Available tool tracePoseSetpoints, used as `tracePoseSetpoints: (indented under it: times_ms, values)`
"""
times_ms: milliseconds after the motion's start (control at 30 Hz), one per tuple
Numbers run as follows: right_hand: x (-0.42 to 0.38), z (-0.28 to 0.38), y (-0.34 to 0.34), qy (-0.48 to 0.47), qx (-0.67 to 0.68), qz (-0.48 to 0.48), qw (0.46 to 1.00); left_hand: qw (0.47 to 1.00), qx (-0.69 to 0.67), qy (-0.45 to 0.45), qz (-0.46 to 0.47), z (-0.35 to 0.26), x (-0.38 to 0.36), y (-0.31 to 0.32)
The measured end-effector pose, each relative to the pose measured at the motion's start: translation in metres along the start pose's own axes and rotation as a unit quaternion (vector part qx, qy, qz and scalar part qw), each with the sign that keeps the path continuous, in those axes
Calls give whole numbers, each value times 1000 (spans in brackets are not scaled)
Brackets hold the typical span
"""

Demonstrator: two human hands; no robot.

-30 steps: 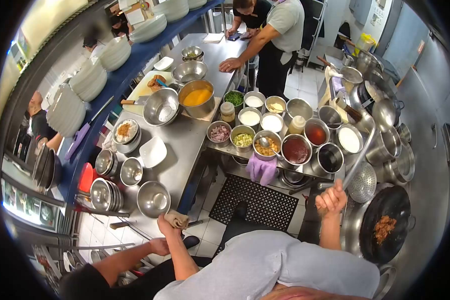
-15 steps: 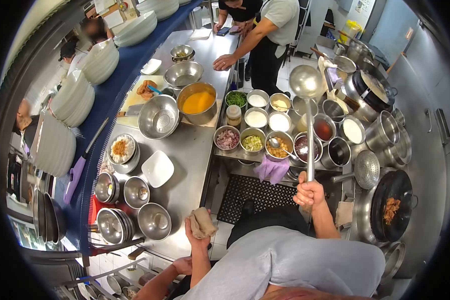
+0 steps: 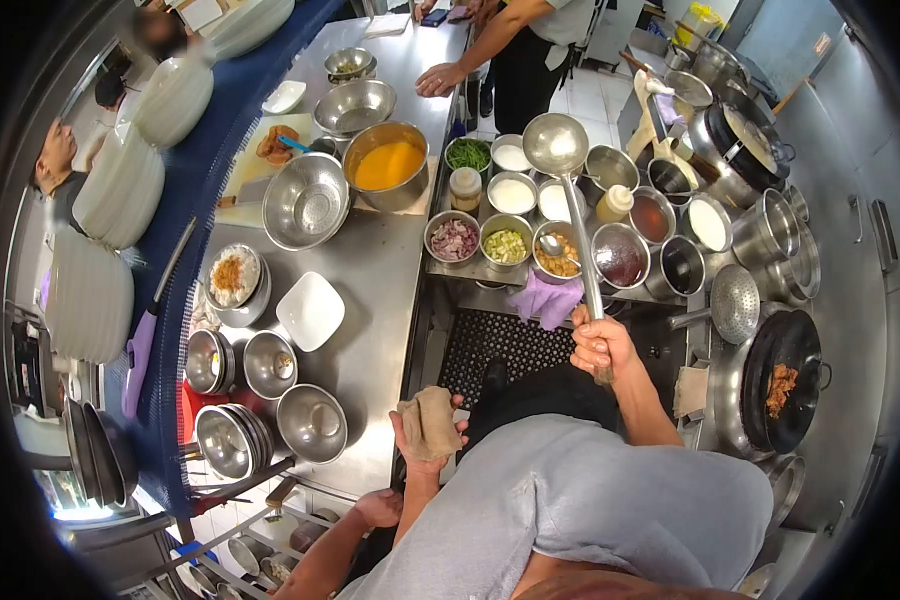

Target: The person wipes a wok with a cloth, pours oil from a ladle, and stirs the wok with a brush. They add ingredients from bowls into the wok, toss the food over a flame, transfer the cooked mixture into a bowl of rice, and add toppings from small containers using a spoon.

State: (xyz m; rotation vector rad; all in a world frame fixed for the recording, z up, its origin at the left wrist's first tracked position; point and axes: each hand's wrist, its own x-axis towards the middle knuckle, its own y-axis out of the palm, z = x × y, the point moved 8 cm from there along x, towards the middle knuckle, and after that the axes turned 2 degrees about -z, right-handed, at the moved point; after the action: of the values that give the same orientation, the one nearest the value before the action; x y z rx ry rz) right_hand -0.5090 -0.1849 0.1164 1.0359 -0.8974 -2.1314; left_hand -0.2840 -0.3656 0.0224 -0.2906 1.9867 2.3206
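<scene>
My right hand (image 3: 604, 346) is wrapped round the handle of a long steel ladle (image 3: 554, 145), its bowl raised over the containers of ingredients. In my left hand (image 3: 417, 450) lies a folded brown cloth (image 3: 432, 424), near the edge of the steel counter (image 3: 375, 330). Beneath the ladle stand containers with diced yellow pieces and a spoon (image 3: 557, 252), dark red sauce (image 3: 620, 256), chopped green vegetable (image 3: 506, 246) and chopped pinkish pieces (image 3: 452, 240). On the right, a black wok (image 3: 792, 365) holds a small heap of browned food (image 3: 781, 389).
A pot of orange liquid (image 3: 384, 168), a steel colander (image 3: 308, 200) and several steel bowls (image 3: 312, 423) stand on the counter. Another person's hand (image 3: 379, 508) is close below my left hand. Co-workers stand at the counter's far end. A perforated strainer (image 3: 735, 304) lies beside the wok.
My right hand has shifted left with the ladle, which now tilts more to the left. My left hand has moved right with the cloth. The view has shifted slightly.
</scene>
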Motion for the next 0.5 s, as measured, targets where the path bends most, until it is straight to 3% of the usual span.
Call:
tracePoseSetpoints:
  times_ms: [33,67,200,367,500]
  values:
    - [2,-1,2,3,0,4,1000,999,-27,-19,37,3,0,5]
    - [5,-2,2,7,0,3,1000,1000,25,6,-14,0,-1,-3]
    - [14,-6,14,31,-7,1,1000,998,58,16,-14,-1,2,7]
    - [3,1,29,18,73,86,993,997,82,14,-8,-6,-1,6]
    - [-19,10,8,-16,0,15,1000,999,33,-13,18,1,-3,10]
